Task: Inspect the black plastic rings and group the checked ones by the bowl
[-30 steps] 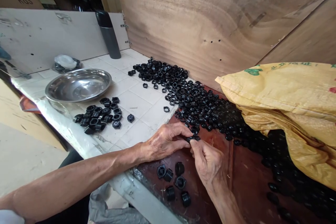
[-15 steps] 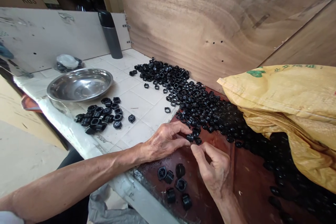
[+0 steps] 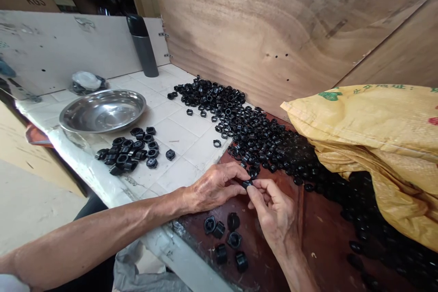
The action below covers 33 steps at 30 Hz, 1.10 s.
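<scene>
Between my two hands is a small black plastic ring-shaped cap (image 3: pixel 247 184), partly hidden by the fingers. My left hand (image 3: pixel 217 187) pinches it from the left with thumb and fingers. From the right, the thumb and fingertips of my right hand (image 3: pixel 273 205) close on the same piece. Just behind the fingertips lies the near edge of a long heap of black rings (image 3: pixel 253 134). Several loose black caps (image 3: pixel 234 239) rest on the dark red board (image 3: pixel 267 253) in front of my hands.
A second cluster of black caps (image 3: pixel 126 150) sits on the white tiled top, near a steel bowl (image 3: pixel 102 112). A dark grey flask (image 3: pixel 145 50) stands at the back corner. On the right a yellow sack (image 3: pixel 369 132) lies over the heap, before a plywood panel (image 3: pixel 273 23).
My right hand has moved up and left, and its fingertips now meet the piece in my left hand. The camera view has shifted slightly.
</scene>
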Each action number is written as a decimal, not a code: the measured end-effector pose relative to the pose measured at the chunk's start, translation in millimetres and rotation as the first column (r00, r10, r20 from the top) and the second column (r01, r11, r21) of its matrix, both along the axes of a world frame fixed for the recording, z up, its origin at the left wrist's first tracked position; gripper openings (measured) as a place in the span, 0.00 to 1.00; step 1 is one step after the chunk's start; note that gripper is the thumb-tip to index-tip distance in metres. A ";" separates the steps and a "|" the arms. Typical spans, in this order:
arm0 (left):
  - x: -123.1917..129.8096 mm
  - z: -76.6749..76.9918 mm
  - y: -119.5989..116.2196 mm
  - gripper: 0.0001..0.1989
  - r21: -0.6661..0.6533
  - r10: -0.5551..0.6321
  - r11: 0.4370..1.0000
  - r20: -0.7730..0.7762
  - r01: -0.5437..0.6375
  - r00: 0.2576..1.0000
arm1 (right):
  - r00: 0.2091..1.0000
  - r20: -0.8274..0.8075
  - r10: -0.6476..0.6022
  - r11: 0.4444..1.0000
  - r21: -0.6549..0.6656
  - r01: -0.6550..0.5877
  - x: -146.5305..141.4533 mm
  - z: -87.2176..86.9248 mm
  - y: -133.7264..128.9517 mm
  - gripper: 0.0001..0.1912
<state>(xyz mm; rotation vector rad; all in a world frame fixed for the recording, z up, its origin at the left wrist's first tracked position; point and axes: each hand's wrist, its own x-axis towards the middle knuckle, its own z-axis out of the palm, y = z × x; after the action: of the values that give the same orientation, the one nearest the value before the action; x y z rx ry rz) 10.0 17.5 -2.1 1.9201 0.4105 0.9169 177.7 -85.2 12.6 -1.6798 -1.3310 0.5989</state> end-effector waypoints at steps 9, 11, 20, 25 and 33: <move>-1.2 -3.8 0.7 0.10 0.079 -0.042 0.996 -0.005 0.042 0.999 | 0.985 -0.154 -0.077 0.996 -0.051 0.069 -8.0 -7.4 2.7 0.15; -1.1 -7.3 1.4 0.10 0.141 -0.056 0.989 0.005 0.054 0.998 | 0.955 -0.277 -0.103 0.990 -0.125 0.070 -10.5 -5.7 3.7 0.17; -10.8 23.6 2.4 0.12 -0.394 -0.339 0.906 -0.459 0.154 0.821 | 0.990 0.011 0.138 0.912 -0.392 -0.123 21.7 -0.8 7.1 0.24; -8.3 14.4 5.1 0.22 -0.122 -0.054 0.992 -0.609 -0.027 0.791 | 0.968 0.245 -0.060 0.970 -0.213 0.114 33.4 -20.6 11.7 0.11; 13.0 -16.4 6.9 0.10 0.243 0.161 0.966 -0.324 -0.083 0.932 | 0.919 0.394 -0.003 0.997 -0.067 0.033 29.7 -37.3 15.3 0.06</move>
<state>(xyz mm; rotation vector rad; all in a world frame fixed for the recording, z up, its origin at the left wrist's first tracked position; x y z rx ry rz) 23.0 24.4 -18.4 2.2962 0.6614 0.7310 207.4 -69.9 -24.6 -1.9409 -1.5880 0.3063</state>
